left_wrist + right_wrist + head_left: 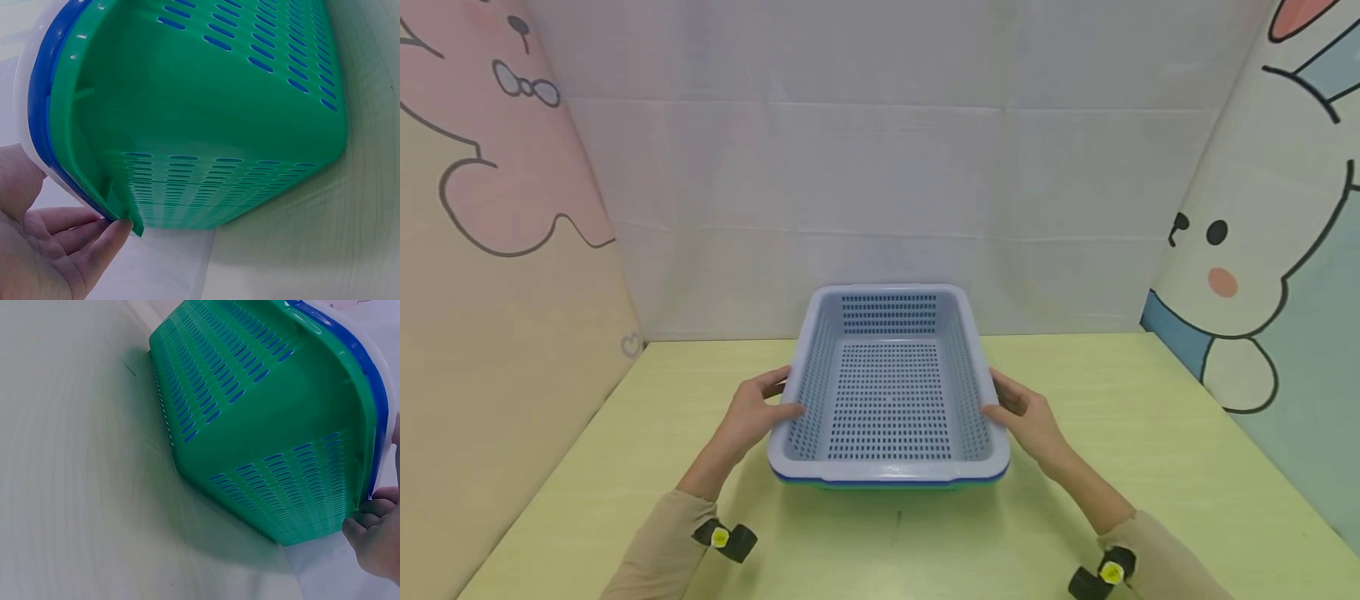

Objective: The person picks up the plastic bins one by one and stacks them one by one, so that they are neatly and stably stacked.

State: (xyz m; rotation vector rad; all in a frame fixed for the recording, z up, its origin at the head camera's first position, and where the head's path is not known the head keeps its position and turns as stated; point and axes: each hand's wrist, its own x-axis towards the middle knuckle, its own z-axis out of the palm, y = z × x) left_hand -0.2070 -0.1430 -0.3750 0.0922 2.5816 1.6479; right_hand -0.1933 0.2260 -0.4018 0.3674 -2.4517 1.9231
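Note:
Three plastic baskets are nested in a stack in the middle of the table. The top one is a pale grey-blue basket (889, 400) with slotted walls and floor, and nothing lies in it. Under its rim shows a blue basket (379, 412), and outermost is a green basket (156, 100). My left hand (756, 408) grips the stack's left rim, thumb on top and fingers curled beneath. At the right rim my right hand (1026, 417) holds it the same way. Whether the stack's base touches the table cannot be told.
The pale yellow-green table (700, 383) spreads around the stack. Behind it hangs a white sheet (880, 167). Side panels with cartoon animals stand at left (512, 192) and right (1247, 250). A small dark mark (898, 520) lies on the table in front of the baskets.

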